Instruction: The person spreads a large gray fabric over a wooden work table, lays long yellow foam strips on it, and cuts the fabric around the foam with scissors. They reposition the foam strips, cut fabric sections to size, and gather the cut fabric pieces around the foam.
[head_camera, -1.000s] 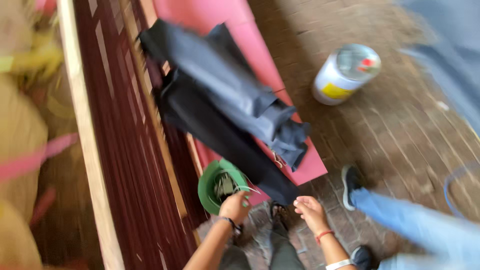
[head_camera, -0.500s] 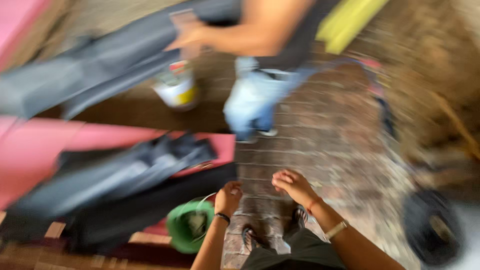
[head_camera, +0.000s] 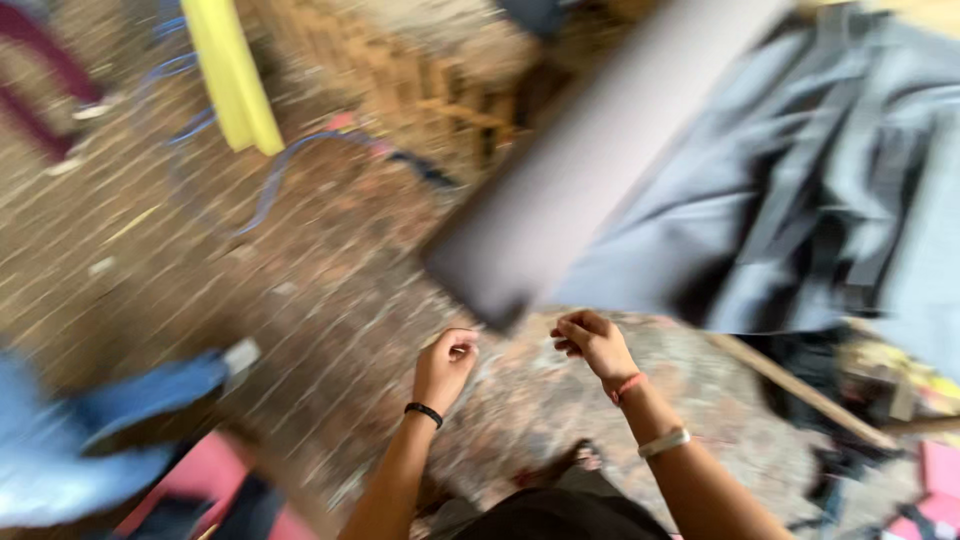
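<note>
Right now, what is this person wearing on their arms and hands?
Both forearms are bare, with no sleeves or gloves. The left hand has a thin black band at the wrist. The right hand has an orange-red wristband and, further up the forearm, a pale bangle.

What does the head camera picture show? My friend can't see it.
Two bare hands, the left hand and right hand, are raised with curled fingers over a brick floor. A grey roll and grey fabric lie ahead, blurred.
</note>
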